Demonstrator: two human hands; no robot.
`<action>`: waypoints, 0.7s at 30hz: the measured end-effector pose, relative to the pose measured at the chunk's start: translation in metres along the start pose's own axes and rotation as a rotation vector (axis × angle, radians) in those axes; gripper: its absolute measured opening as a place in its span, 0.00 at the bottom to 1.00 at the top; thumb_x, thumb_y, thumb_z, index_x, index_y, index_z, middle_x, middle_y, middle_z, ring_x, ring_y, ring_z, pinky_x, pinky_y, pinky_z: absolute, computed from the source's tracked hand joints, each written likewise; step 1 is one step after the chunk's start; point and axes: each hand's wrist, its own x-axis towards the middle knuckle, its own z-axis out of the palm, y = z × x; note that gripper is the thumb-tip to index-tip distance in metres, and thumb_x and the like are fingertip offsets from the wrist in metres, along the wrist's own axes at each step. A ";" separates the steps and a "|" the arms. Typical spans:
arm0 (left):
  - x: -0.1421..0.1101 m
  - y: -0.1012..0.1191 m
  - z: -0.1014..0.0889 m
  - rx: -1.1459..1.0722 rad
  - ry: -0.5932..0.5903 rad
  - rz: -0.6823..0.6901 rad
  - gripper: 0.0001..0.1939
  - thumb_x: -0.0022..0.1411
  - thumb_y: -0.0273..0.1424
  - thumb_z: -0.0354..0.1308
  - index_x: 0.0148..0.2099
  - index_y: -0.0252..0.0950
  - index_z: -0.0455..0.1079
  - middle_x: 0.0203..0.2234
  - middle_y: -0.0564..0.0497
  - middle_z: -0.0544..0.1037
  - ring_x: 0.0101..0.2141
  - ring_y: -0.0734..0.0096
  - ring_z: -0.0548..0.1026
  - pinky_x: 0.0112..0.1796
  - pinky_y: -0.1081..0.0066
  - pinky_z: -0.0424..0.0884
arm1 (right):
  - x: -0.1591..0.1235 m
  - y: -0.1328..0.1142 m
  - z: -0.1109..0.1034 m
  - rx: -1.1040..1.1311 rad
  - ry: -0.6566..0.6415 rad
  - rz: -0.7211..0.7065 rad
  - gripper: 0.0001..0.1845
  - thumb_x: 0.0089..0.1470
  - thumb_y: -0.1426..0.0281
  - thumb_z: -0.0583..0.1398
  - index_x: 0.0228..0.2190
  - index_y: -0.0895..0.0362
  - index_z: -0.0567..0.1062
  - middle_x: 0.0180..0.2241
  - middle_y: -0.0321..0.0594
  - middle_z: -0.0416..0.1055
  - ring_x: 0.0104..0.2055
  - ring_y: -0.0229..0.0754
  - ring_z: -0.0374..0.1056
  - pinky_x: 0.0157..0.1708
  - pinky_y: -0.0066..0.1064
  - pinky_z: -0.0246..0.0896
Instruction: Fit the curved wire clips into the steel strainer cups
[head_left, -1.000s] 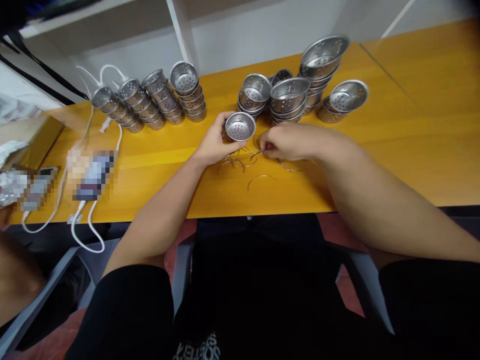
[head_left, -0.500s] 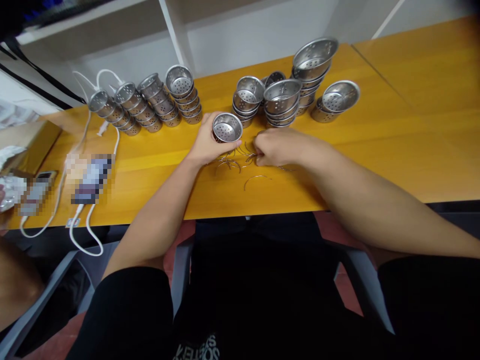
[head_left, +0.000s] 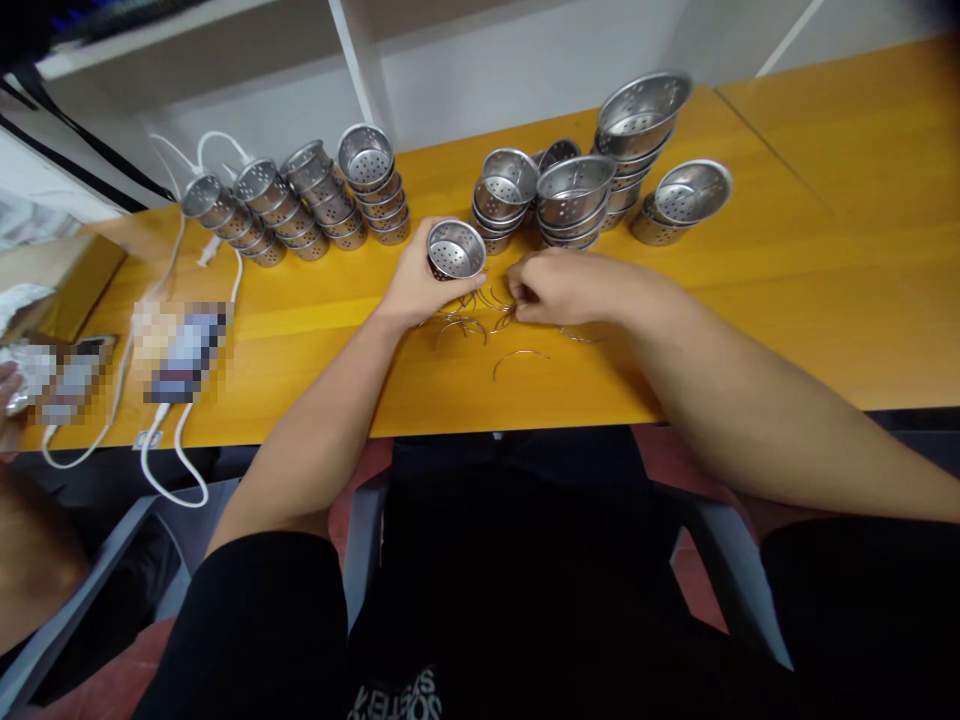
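Observation:
My left hand [head_left: 414, 278] is wrapped round a small perforated metal cup [head_left: 457, 252], its open mouth facing up toward me. Thin curved wires [head_left: 463, 326] lie in a loose tangle on the table just below and right of that cup. Over the right side of the tangle, the fingers of my right hand [head_left: 559, 287] are pinched together on a wire [head_left: 501, 316]; the fingertips are partly hidden by the hand. One separate curved wire [head_left: 521, 353] lies nearer the table's front edge.
Stacked perforated cups [head_left: 382, 205] stand in several columns at the back left. More cup stacks [head_left: 574, 200] are behind my right hand, with a tilted cup [head_left: 691, 192] farther right. Phones [head_left: 187, 355] with white cables [head_left: 180, 490] lie at left, near another person's hand [head_left: 9, 400].
My right hand has stayed over the wires, its fingers shifting slightly and looking a little less tightly curled. The left hand still holds the cup. At far left, another person's hand shows more.

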 end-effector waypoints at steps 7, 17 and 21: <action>-0.002 -0.008 0.000 0.041 -0.046 0.050 0.63 0.52 0.78 0.85 0.75 0.46 0.71 0.66 0.38 0.83 0.69 0.35 0.85 0.74 0.36 0.84 | -0.006 0.016 0.000 0.111 -0.011 -0.024 0.09 0.71 0.62 0.71 0.49 0.51 0.87 0.47 0.46 0.90 0.46 0.57 0.83 0.48 0.47 0.72; -0.002 -0.014 0.002 0.021 -0.049 0.076 0.59 0.60 0.71 0.86 0.78 0.48 0.65 0.68 0.36 0.82 0.68 0.36 0.86 0.73 0.34 0.84 | -0.002 0.007 0.001 0.014 -0.050 0.084 0.04 0.67 0.68 0.72 0.36 0.51 0.88 0.36 0.45 0.88 0.39 0.58 0.83 0.36 0.44 0.66; -0.003 -0.012 0.002 -0.005 -0.052 0.092 0.59 0.61 0.74 0.82 0.78 0.48 0.65 0.67 0.37 0.82 0.67 0.38 0.87 0.73 0.36 0.84 | -0.001 -0.007 0.000 -0.101 -0.044 0.083 0.09 0.69 0.63 0.71 0.43 0.53 0.91 0.37 0.49 0.89 0.40 0.58 0.84 0.34 0.43 0.64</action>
